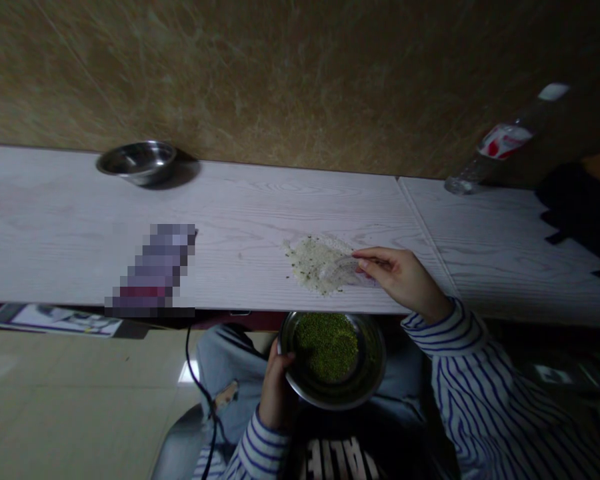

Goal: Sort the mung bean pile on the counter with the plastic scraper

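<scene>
My left hand [279, 380] grips the rim of a metal bowl [375, 363], held below the table's front edge over my lap. Green beans [327, 343], small and round, cover much of the bowl's bottom. On the table, my right hand [403, 277] pinches a clear plastic piece [343, 269]; its exact kind is hard to make out. That piece rests at or just over the right side of a heap of white, rice-like grains [310, 257]. Dark specks and a few stray bits are mixed into the heap.
An upright plastic bottle [503, 143] and a dark bag-like item [580, 207] are at the right. Another metal bowl [139, 163] stands by the wall, left. A blurred-out flat object [155, 270] lies near the front edge. A black cable [193, 370] hangs below.
</scene>
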Tool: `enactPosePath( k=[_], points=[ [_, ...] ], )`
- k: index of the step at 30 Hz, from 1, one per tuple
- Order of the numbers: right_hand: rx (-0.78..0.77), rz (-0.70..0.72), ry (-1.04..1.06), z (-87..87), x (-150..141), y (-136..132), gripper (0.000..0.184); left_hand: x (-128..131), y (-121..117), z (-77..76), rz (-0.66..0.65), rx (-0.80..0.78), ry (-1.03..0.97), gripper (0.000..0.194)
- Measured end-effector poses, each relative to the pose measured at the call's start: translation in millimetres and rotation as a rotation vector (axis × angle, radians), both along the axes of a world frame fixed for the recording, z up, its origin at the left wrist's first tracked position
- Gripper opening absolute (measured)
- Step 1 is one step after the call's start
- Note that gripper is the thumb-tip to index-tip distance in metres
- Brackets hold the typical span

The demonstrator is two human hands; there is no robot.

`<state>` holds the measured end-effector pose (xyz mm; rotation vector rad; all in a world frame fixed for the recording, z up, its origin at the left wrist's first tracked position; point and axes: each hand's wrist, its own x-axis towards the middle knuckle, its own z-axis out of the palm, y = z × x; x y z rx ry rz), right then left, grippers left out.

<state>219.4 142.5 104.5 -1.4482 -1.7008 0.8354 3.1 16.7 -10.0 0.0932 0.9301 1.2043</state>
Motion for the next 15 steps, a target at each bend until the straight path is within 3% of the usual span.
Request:
enactPosePath(
  k=[8, 15],
  points=[
    [-0.01, 0.032, -0.04, 1.3, -5, -11, 0.024, 0, 0, 0.4, 0.015, -0.012, -0.007, 0.05],
    [0.044, -0.089, -0.097, 6.2, 16, -23, 0.023, 0, -2, -3.2, 0.016, -0.003, 0.011, 0.053]
  ],
)
